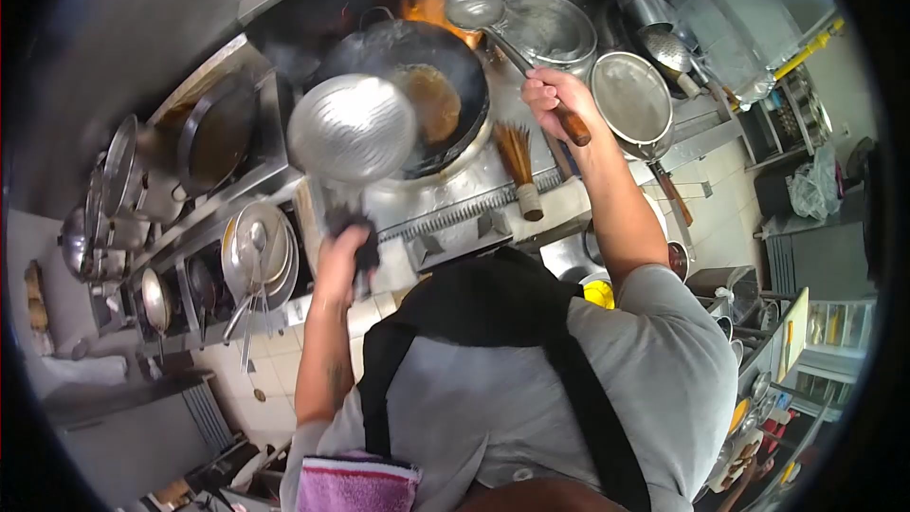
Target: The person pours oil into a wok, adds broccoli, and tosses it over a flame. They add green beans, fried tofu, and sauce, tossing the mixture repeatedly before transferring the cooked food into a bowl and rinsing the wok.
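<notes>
My left hand (pixel 346 261) is closed around something dark, like a black cloth (pixel 362 232), slightly blurred. Just beyond it is a round, shiny metal pan (pixel 353 128) with a rippled surface, apparently held by a handle under the cloth. This pan overlaps the left side of a large black wok (pixel 464 71) with brown liquid (pixel 431 104) in it. My right hand (pixel 561 100) grips a ladle (pixel 507 47) by its wooden-ended handle. Its metal bowl is raised beside the wok's far right rim, near the flames (pixel 434 11). A bamboo brush (pixel 517 171) lies right of the wok.
Orange flames rise behind the wok. A round-rimmed strainer (pixel 632 100) and a large metal pot (pixel 550 28) stand on the right. Several pans and stacked bowls (pixel 261 246) sit left. A dark pan (pixel 218 137) rests on the left stove section.
</notes>
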Motion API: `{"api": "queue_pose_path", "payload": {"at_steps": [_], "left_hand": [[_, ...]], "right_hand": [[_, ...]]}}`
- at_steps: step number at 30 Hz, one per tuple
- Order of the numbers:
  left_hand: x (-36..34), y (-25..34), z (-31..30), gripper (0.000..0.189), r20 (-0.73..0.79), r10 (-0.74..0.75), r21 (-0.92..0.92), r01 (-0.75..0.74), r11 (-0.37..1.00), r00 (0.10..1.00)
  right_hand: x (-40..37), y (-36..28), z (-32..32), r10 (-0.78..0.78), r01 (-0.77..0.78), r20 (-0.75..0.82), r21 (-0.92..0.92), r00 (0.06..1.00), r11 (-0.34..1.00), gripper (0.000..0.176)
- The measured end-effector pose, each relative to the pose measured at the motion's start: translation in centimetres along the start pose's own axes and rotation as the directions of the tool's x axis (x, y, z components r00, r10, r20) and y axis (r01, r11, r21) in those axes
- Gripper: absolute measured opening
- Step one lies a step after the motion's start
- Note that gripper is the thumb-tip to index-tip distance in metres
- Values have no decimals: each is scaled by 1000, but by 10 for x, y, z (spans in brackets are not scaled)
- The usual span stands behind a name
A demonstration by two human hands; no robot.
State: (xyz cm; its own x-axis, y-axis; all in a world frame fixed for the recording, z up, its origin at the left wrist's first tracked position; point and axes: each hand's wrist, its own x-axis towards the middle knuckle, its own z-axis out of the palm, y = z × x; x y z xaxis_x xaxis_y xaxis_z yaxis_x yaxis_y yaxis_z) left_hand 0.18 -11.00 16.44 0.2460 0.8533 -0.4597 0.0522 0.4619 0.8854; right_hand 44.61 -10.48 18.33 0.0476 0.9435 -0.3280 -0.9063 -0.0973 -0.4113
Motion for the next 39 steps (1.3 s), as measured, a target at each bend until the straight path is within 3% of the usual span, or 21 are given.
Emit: {"api": "queue_pose_path", "payload": {"at_steps": [3, 5, 7, 8, 10, 11, 13, 14, 15, 17, 20, 21, 23, 24, 25, 26, 27, 29, 32, 35, 39], "left_hand": [[67, 8, 34, 30, 162, -90, -10, 93, 996, 983], [102, 16, 58, 29, 221, -149, -9, 154, 988, 964], [129, 23, 78, 26, 261, -137, 34, 133, 991, 956], [134, 23, 85, 24, 222, -144, 115, 121, 986, 964], [144, 32, 105, 23, 133, -81, 240, 47, 970, 988], [143, 28, 109, 23, 148, -87, 247, 49, 968, 985], [141, 23, 110, 26, 111, 86, 490, -130, 862, 990], [135, 21, 106, 31, 122, 182, 605, -218, 765, 976], [161, -12, 90, 37, 166, 447, 765, -401, 504, 879], [115, -5, 96, 46, 36, 465, 896, -235, 378, 885], [101, -16, 91, 45, -32, 568, 894, -231, 384, 822], [96, -18, 88, 45, -85, 623, 897, -212, 387, 778], [95, -22, 77, 42, -109, 662, 882, -235, 409, 741], [92, -20, 70, 41, -93, 663, 855, -282, 435, 742], [90, -19, 59, 40, -78, 664, 825, -325, 461, 743], [109, -36, 39, 32, -70, 696, 817, -359, 451, 715], [98, -23, 42, 32, -73, 702, 816, -362, 451, 709], [61, 10, 50, 22, -199, 217, 331, -143, 933, 956], [73, 4, 33, 16, -108, 139, 178, -118, 977, 984], [70, 16, 42, 17, 8, 33, 41, -34, 999, 999], [95, 19, 56, 28, 242, -128, -73, 150, 986, 962]], "right_hand": [[17, 29, -8, 184, -187, 97, 29, 978, 982, 16], [31, 58, -16, 171, -169, 68, -39, 983, 985, 20], [38, 86, -22, 119, -108, 17, -301, 993, 948, 43], [31, 102, -28, 25, -35, -25, -563, 999, 826, 55], [11, 100, -14, -125, 0, -51, -928, 991, 373, 76], [9, 93, -28, -137, -7, -63, -926, 989, 377, 76], [8, 72, -62, -464, 167, 316, -928, 828, -333, 75], [7, 56, -73, -509, 36, 230, -932, 829, -361, 76], [11, 35, -77, -520, 36, 238, -929, 820, -369, 76], [20, -3, -88, -686, -358, -117, -908, 718, -220, 77], [74, -10, -137, -822, -394, -73, -899, 564, -190, 63], [92, -15, -150, -825, -390, -65, -900, 562, -195, 63], [123, -27, -164, -698, -164, -328, -942, 637, 293, 38], [126, -42, -170, -512, 84, -285, -808, 811, 584, 11], [119, -46, -170, -513, 88, -280, -809, 812, 581, 11], [114, -51, -168, -221, 99, -338, -343, 915, 934, 9], [109, -54, -160, 63, -14, -208, 229, 976, 973, 12], [64, -39, -115, 11, 23, -182, 183, 983, 983, 17], [19, -21, -81, -63, 61, -79, -28, 995, 998, 14], [-15, -4, -50, 6, -7, -22, -37, 1000, 999, 4], [-37, 37, -20, -72, 59, -43, -250, 996, 966, 31]]}}
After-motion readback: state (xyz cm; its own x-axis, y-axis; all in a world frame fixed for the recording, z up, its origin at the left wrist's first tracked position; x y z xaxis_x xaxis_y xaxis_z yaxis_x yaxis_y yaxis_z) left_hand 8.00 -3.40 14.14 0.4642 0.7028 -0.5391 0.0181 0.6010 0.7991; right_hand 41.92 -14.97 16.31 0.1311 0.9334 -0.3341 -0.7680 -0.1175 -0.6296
